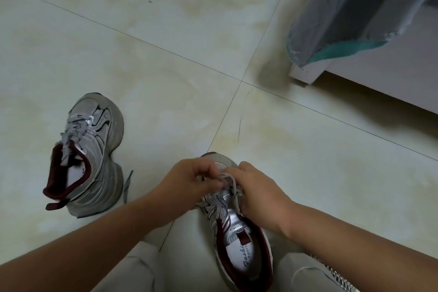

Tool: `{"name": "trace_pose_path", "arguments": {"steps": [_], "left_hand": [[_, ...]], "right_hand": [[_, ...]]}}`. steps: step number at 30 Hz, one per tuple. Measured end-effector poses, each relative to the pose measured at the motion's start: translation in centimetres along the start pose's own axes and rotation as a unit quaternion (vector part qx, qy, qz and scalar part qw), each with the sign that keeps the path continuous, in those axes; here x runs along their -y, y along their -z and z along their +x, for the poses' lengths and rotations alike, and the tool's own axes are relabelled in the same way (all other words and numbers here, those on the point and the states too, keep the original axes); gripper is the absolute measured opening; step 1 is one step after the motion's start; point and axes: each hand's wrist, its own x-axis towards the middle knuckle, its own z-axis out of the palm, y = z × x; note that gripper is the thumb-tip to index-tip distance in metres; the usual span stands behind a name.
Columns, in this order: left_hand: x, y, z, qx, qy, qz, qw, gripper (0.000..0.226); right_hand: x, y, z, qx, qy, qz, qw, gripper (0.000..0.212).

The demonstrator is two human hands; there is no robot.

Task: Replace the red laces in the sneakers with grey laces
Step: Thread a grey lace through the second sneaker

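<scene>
A silver sneaker with a maroon lining (244, 251) stands on the floor between my knees, toe pointing away. My left hand (189, 179) and my right hand (257, 191) meet over its lace area, fingers curled, each pinching the grey lace (225, 187) threaded there. A second silver sneaker (94, 149) stands at the left, laced in grey (72, 134), with one grey lace end (126, 186) trailing on the floor beside it. No red lace is in view.
Pale floor tiles (166, 54) with dark seams spread all round. A white furniture base (355, 73) with grey and teal cloth (343, 31) hanging over it stands at the upper right. My knees in light trousers (132, 268) fill the bottom edge.
</scene>
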Motion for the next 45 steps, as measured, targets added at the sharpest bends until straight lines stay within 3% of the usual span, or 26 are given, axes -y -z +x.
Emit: {"name": "trace_pose_path", "arguments": {"steps": [2,5,9,12,15,18,21,23,27,30,33,36,38,41,45], "left_hand": [[0.0,-0.7,0.2,-0.052,0.027,-0.017,0.998,0.019],[1.7,-1.0,-0.3,-0.095,0.041,0.052,0.993,0.029],[4.2,-0.8,-2.0,0.024,0.044,0.264,0.963,0.038],[4.3,-1.1,-2.7,0.008,0.014,0.317,0.948,0.020],[3.4,-1.0,-2.3,-0.003,-0.005,0.264,0.964,0.014],[1.2,0.2,-1.1,-0.018,0.067,0.089,0.994,0.018],[-1.8,1.3,-0.1,0.011,0.038,-0.022,0.999,0.022],[-3.4,1.8,0.1,0.040,-0.007,-0.008,0.999,0.028],[-3.7,1.2,-0.1,0.111,-0.059,0.164,0.978,0.021],[-2.8,0.1,-0.5,0.078,-0.037,0.143,0.986,0.027],[-2.7,-0.6,-0.7,0.032,-0.033,0.083,0.996,0.018],[-2.8,-0.7,-1.2,-0.001,-0.041,0.078,0.996,0.009],[-3.0,-0.6,-1.7,-0.001,-0.070,0.110,0.991,0.008],[-3.2,-0.4,-2.2,0.015,-0.082,0.130,0.988,0.017],[-3.4,0.5,-2.8,-0.010,-0.099,0.124,0.987,0.033]], "right_hand": [[0.3,0.0,0.1,0.010,0.029,0.038,0.999,0.009],[0.5,0.8,0.5,0.006,-0.031,0.217,0.976,0.026],[0.9,3.2,0.4,-0.056,-0.075,0.312,0.946,0.036],[1.4,4.1,0.4,-0.072,-0.079,0.330,0.938,0.028],[2.2,4.5,0.1,-0.040,-0.067,0.293,0.953,0.035],[3.1,4.7,-0.8,0.056,-0.045,0.222,0.972,0.038],[4.0,4.3,-1.4,0.106,-0.029,0.222,0.969,0.037],[4.3,3.9,-1.5,0.070,-0.045,0.289,0.954,0.035],[4.5,3.3,-1.6,-0.018,-0.055,0.371,0.927,0.021],[4.7,3.3,-2.2,-0.021,-0.055,0.409,0.911,0.020],[4.8,3.3,-2.5,-0.083,-0.075,0.403,0.908,0.020],[4.6,3.3,-2.3,-0.146,-0.080,0.247,0.955,0.022],[4.9,3.5,-2.0,-0.085,-0.066,0.218,0.970,0.028],[5.3,3.8,-1.2,0.067,-0.059,0.311,0.946,0.022],[4.0,4.7,-0.2,0.105,-0.060,0.263,0.957,0.013]]}}
